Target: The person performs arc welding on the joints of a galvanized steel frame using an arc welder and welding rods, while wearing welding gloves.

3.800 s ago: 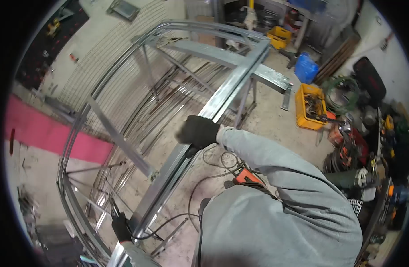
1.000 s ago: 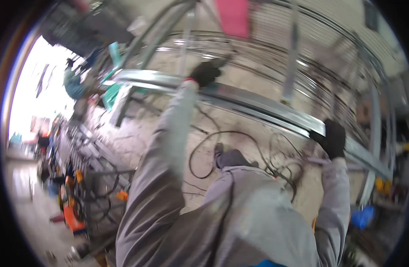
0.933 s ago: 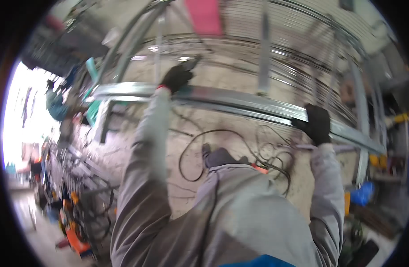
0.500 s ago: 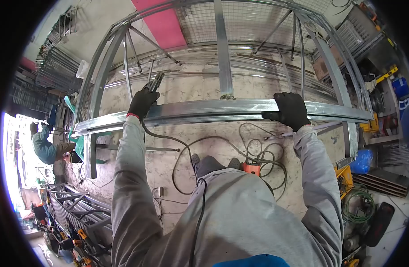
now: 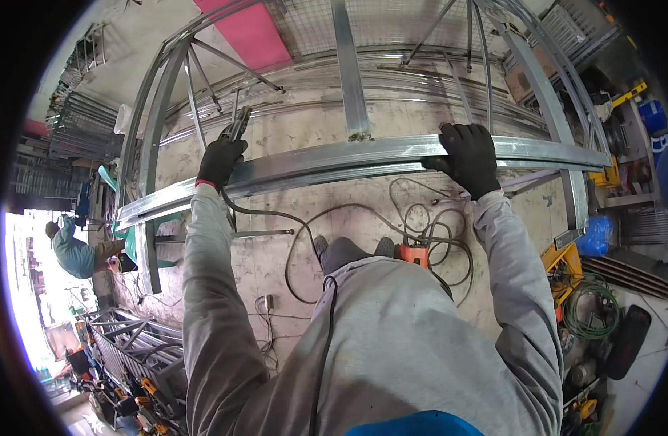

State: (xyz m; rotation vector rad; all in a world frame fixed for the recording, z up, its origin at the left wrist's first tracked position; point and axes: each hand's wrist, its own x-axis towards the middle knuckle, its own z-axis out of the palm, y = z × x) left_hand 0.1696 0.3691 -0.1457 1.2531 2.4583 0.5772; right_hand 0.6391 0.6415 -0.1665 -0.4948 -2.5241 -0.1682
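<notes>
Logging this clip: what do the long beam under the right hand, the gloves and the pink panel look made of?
Long beam: metal, probably galvanised steel; bare and silvery, with streaky bright reflections.
Gloves: likely fabric, perhaps coated; matte black, following the fingers closely.
Pink panel: flat, evenly coloured, little shine; plastic or painted board, I can't tell.

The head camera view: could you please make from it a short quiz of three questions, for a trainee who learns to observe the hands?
1. Which hand of the person holds the tool?
2. True or false: the person wears no gloves.
3. What does the right hand grip? (a) the pink sheet, (b) the metal rail, (c) the orange box.

Key:
1. The left hand.
2. False: dark gloves cover both hands.
3. b.
</notes>
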